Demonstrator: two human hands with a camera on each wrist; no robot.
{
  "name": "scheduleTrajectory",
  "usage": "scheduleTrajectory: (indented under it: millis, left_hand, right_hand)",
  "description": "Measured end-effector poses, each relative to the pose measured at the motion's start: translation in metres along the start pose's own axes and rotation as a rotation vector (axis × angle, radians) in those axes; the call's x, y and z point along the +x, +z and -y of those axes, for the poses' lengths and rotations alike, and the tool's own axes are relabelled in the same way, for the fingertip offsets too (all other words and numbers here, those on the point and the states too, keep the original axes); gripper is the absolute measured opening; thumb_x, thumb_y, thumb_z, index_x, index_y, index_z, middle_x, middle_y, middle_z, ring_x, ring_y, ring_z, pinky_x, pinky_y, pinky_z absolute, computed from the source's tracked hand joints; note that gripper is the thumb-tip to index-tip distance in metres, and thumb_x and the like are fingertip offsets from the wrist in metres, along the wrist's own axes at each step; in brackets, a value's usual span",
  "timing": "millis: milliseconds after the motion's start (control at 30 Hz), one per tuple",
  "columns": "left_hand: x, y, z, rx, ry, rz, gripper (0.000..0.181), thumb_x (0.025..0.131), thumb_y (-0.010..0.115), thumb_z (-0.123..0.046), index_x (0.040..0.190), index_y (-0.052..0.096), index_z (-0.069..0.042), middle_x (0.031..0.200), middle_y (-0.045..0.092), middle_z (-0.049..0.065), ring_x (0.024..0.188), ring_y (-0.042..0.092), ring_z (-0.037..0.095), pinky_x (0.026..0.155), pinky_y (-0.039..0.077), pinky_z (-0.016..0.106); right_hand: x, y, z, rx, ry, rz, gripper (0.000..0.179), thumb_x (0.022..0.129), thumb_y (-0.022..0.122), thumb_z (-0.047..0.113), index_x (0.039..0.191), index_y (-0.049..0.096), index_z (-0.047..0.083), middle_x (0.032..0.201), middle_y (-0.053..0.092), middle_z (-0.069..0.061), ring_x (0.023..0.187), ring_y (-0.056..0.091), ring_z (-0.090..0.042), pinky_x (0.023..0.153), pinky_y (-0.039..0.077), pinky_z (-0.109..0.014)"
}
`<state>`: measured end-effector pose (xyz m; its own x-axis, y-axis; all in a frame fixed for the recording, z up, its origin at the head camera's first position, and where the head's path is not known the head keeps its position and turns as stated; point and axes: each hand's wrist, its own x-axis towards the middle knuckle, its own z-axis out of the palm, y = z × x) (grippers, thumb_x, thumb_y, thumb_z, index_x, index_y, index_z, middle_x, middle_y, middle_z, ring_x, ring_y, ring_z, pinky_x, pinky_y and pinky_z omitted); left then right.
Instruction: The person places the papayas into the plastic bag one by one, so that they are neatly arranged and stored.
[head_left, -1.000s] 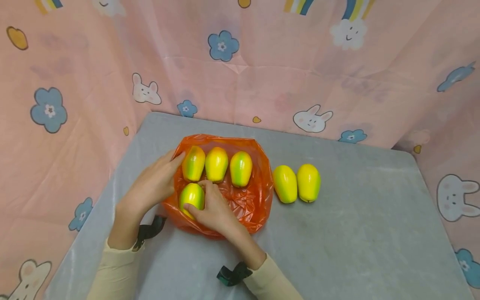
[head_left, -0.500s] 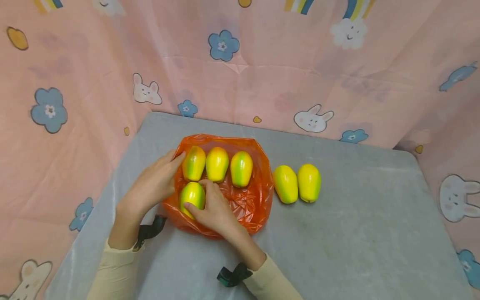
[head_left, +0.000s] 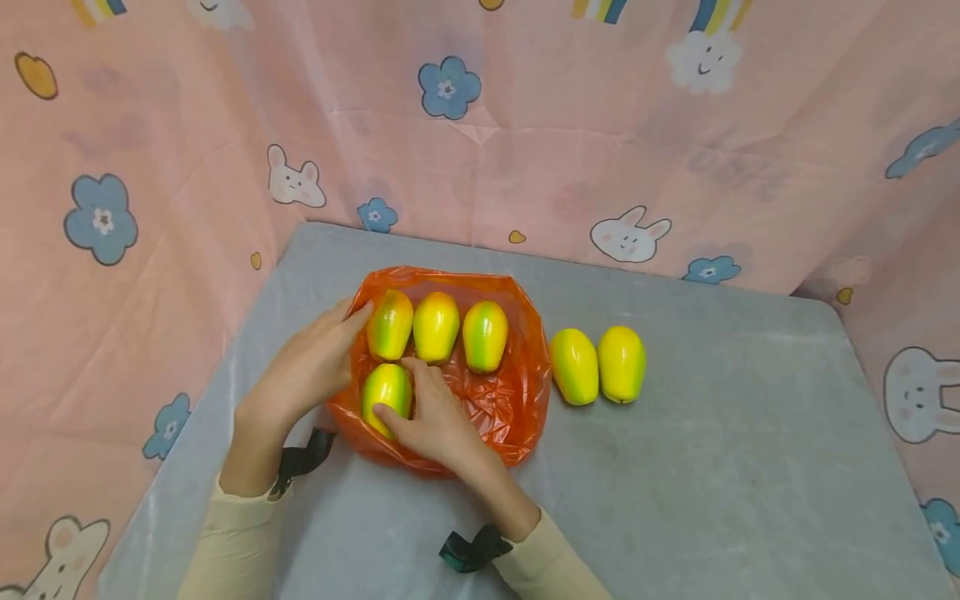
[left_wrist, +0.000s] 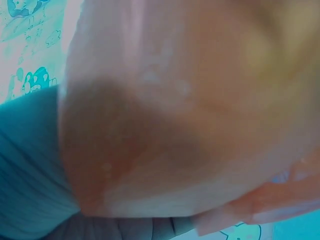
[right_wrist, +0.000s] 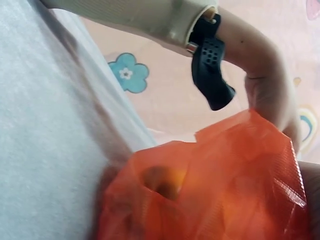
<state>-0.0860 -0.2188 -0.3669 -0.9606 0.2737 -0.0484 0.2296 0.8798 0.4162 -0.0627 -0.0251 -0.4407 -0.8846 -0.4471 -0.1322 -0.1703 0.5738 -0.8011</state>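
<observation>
An orange-red plastic bag [head_left: 498, 421] stands spread with its mouth upward on the grey table. Its left rim is pinched by my left hand [head_left: 311, 362], thumb inside and fingers outside. Inside the bag, my right hand [head_left: 438, 421] grips a yellow-green mango [head_left: 387, 390] at the near left, thumb and fingers on its sides. Three more mangoes, a left one [head_left: 390, 325], a middle one [head_left: 436, 327] and a right one [head_left: 485, 336], lie in a row behind it. Blurred bag film [left_wrist: 150, 150] fills most of the left wrist view, hiding the left fingers there.
Two mangoes, one nearer the bag [head_left: 574, 367] and one farther right [head_left: 622, 364], lie side by side on the table [head_left: 712, 450], just right of the bag. A pink patterned curtain [head_left: 525, 150] hangs behind the table and along both sides.
Both hands keep their places at the bag and the mango. The whole head view has shifted very slightly; the mangoes stay where they were.
</observation>
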Motion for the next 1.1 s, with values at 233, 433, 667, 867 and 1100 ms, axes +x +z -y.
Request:
scheduleTrajectory:
  millis: [233,433,667,867,1100]
  left_hand:
    - [0.000,0.000,0.000,0.003,0.009,-0.010,0.071,0.096,0.071,-0.005,0.160,0.041,0.003,0.164,0.044,0.026,0.146,0.050,0.046,0.118,0.046,0.063]
    - [0.002,0.002,0.001,-0.013,0.012,-0.013,0.072,0.095,0.072,-0.004,0.160,0.042,0.001,0.163,0.045,0.024,0.144,0.051,0.045,0.118,0.046,0.063]
    - [0.005,0.005,-0.001,-0.025,-0.009,0.008,0.075,0.093,0.073,-0.003,0.160,0.041,0.002,0.164,0.044,0.025,0.144,0.051,0.046,0.118,0.045,0.064]
    - [0.004,0.002,-0.001,0.002,0.002,0.004,0.066,0.099,0.062,-0.003,0.160,0.040,0.005,0.165,0.041,0.027,0.148,0.047,0.047,0.121,0.041,0.064]
    - [0.003,0.001,-0.002,-0.014,0.024,-0.020,0.062,0.102,0.059,-0.006,0.160,0.040,0.003,0.165,0.042,0.026,0.147,0.048,0.046,0.120,0.042,0.065]
  right_hand:
    - [-0.005,-0.013,0.005,-0.006,-0.008,-0.009,0.073,0.098,0.072,0.042,0.157,0.042,0.010,0.155,0.051,-0.012,0.139,0.054,-0.028,0.118,0.050,-0.052]
    - [-0.015,-0.030,0.012,0.013,-0.008,-0.036,0.068,0.098,0.073,0.040,0.155,0.048,0.012,0.156,0.052,-0.011,0.142,0.054,-0.030,0.119,0.049,-0.056]
    - [-0.027,-0.050,0.017,0.011,-0.005,-0.083,0.065,0.098,0.073,0.042,0.154,0.050,0.018,0.150,0.055,-0.006,0.137,0.058,-0.030,0.117,0.051,-0.053]
    - [-0.038,-0.068,0.017,0.011,-0.055,-0.142,0.060,0.098,0.073,0.039,0.151,0.054,0.018,0.150,0.056,-0.003,0.138,0.059,-0.031,0.116,0.052,-0.054]
    - [-0.048,-0.086,0.006,-0.028,-0.117,-0.226,0.056,0.098,0.076,0.034,0.148,0.057,0.019,0.145,0.060,-0.003,0.123,0.067,-0.023,0.102,0.062,-0.044]
